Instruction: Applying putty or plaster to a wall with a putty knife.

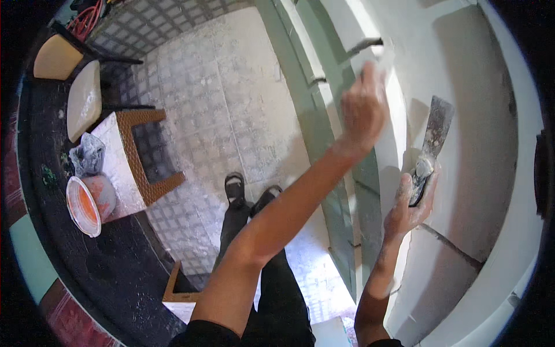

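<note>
My left hand [364, 107] reaches across to the stepped white-and-green ledges on the right, its fingers curled and smeared by motion. A pale blur shows at its fingertips, and I cannot make out what it is. Just beyond them, a dark gap [367, 44] breaks the edge of the white ledge [394, 110]. Lower on the right, my right hand [411, 202] is closed round the handle of a putty knife [437, 127]. The knife's broad metal blade points up and away, smudged with white. White residue also marks the fingers of my right hand.
At left, a white table with brown woven-look edging [134, 162] holds an orange-stained clear tub [84, 205] and a crumpled grey plastic bag [88, 154]. Behind it are chairs [84, 101]. My sandalled feet [235, 188] stand on dusty floor tiles [231, 87]. Dark cracks [451, 246] cross the white surface.
</note>
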`<control>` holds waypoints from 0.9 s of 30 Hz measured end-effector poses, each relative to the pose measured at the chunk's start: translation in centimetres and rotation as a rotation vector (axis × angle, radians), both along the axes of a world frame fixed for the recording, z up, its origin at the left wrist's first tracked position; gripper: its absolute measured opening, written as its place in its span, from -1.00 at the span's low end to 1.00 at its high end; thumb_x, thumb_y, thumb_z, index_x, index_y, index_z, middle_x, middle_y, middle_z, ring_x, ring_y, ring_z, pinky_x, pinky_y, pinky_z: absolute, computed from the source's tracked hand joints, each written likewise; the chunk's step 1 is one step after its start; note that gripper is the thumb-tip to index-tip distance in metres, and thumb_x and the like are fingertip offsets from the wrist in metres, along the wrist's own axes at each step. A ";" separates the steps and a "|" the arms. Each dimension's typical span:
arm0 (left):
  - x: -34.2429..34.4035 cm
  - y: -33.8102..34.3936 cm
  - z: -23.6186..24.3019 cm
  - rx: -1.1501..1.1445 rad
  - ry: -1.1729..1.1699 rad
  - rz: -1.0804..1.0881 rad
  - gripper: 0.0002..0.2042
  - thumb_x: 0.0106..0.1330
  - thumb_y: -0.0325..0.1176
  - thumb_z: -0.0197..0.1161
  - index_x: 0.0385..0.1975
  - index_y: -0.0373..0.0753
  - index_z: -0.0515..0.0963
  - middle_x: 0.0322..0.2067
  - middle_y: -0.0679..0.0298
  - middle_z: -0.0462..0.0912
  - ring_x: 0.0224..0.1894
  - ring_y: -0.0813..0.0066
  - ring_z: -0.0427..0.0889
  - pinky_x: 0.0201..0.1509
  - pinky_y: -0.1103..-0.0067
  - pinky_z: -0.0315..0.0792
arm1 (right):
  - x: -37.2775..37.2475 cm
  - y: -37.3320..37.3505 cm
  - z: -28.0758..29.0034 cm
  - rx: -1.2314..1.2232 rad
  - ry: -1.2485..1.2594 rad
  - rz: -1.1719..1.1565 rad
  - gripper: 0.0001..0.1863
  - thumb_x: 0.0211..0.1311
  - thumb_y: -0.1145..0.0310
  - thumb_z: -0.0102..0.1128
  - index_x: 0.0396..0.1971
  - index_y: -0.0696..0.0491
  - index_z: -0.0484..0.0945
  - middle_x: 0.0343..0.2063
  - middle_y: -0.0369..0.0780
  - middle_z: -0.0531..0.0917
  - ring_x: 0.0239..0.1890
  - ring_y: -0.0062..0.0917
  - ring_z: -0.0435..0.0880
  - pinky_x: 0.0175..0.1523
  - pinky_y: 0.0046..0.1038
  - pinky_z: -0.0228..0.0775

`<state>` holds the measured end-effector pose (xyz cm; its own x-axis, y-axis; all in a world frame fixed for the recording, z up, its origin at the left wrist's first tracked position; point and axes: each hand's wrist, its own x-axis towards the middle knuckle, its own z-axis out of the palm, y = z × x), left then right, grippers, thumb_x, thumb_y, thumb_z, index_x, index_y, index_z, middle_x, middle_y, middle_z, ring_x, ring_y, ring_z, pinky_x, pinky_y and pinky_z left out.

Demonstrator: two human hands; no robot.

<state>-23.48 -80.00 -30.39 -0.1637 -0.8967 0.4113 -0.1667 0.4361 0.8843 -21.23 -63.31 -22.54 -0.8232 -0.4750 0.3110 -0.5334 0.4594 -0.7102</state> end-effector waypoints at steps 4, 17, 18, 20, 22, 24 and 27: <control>0.5 -0.6 1.0 0.088 -0.089 -0.002 -0.68 0.46 -0.38 0.01 0.07 -0.49 0.30 -0.50 -0.10 0.55 -0.44 -0.03 0.62 -0.31 0.16 0.48 | 0.2 0.6 0.1 0.009 0.002 -0.021 -0.43 0.27 0.34 0.23 0.21 0.32 0.37 0.05 -0.06 0.56 0.03 -0.45 0.51 0.19 -0.44 0.31; 1.5 0.1 -1.2 0.282 -0.200 -0.100 -0.56 0.44 -0.31 0.05 0.21 -0.43 0.26 -0.38 -0.16 0.59 -0.30 -0.07 0.58 -0.13 0.11 0.40 | -0.7 0.6 -0.7 -0.013 0.105 0.038 -0.44 0.23 0.42 0.23 0.20 0.33 0.37 0.00 -0.02 0.62 -0.04 -0.39 0.60 0.10 -0.39 0.40; 1.5 0.4 -0.8 0.075 -0.207 -0.209 -0.56 0.45 -0.31 0.04 0.23 -0.43 0.25 -0.36 -0.16 0.59 -0.28 -0.04 0.57 -0.09 0.11 0.38 | -0.7 0.6 -0.3 0.005 0.084 0.031 -0.43 0.23 0.42 0.23 0.21 0.32 0.37 -0.01 -0.02 0.62 -0.05 -0.39 0.60 0.09 -0.39 0.40; 0.9 0.1 0.0 0.233 -0.163 -0.131 -0.56 0.47 -0.29 0.01 0.23 -0.44 0.25 -0.34 -0.17 0.59 -0.29 0.01 0.61 -0.16 0.15 0.43 | -0.3 0.7 -0.1 0.026 0.061 0.024 -0.43 0.22 0.41 0.24 0.21 0.32 0.37 -0.02 -0.02 0.63 -0.07 -0.38 0.60 0.08 -0.39 0.40; 0.9 -0.8 -0.6 0.506 -0.151 -0.107 -0.59 0.47 -0.28 0.02 0.18 -0.43 0.29 -0.43 -0.13 0.59 -0.40 0.05 0.64 -0.29 0.20 0.48 | 0.1 0.4 -0.5 -0.008 0.089 -0.002 -0.45 0.22 0.41 0.23 0.19 0.30 0.39 -0.05 -0.02 0.63 -0.09 -0.39 0.60 0.05 -0.40 0.41; 0.2 -1.3 -0.7 0.494 -0.082 0.046 -0.66 0.49 -0.26 -0.01 0.07 -0.42 0.34 -0.57 -0.05 0.56 -0.53 0.06 0.62 -0.43 0.22 0.48 | -0.3 0.2 -0.4 0.036 0.115 -0.021 -0.46 0.23 0.40 0.23 0.19 0.29 0.40 -0.06 -0.03 0.64 -0.10 -0.39 0.60 0.04 -0.39 0.41; 0.5 -0.6 -1.1 0.364 -0.109 -0.030 -0.67 0.51 -0.23 -0.04 0.01 -0.41 0.36 -0.65 0.00 0.52 -0.59 0.08 0.60 -0.46 0.22 0.47 | -0.4 0.4 -0.4 -0.013 0.061 0.035 -0.47 0.25 0.39 0.21 0.19 0.29 0.41 -0.05 -0.04 0.63 -0.10 -0.39 0.60 0.05 -0.39 0.40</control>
<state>-22.96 -80.58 -31.48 -0.2174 -0.9750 0.0455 -0.2599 0.1027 0.9601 -21.67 -62.89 -22.97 -0.7857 -0.4983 0.3666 -0.5913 0.4306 -0.6819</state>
